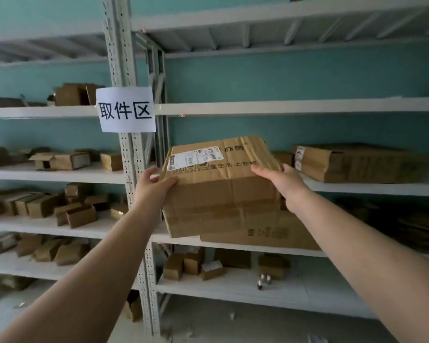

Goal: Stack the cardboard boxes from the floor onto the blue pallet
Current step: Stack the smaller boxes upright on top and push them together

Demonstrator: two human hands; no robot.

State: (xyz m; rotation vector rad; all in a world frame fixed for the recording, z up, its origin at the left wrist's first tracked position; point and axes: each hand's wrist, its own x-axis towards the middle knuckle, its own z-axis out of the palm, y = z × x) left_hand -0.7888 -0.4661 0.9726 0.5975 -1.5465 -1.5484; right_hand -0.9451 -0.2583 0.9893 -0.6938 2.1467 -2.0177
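Box: a creased cardboard box (223, 186) with a white shipping label (196, 157), held tilted in the air before the white shelves (258, 108).
Left hand (154, 186): thumb on the top face, fingers wrapped round the left edge.
Right hand (282, 180): fingers clasping the upper right corner.
Arms: both stretched forward, converging on the box.
Behind: a second box (265, 231) on a shelf; a paper sign (125, 109) on the upright.

A creased brown cardboard box (221, 186) is held in front of the white metal shelf rack (282, 108), the left hand (154, 186) on its left edge and the right hand (280, 179) on its right. Behind and below it, a wide flat cardboard box (265, 231) lies on a shelf. A white paper sign (125, 110) hangs on the upright post, up and to the left.
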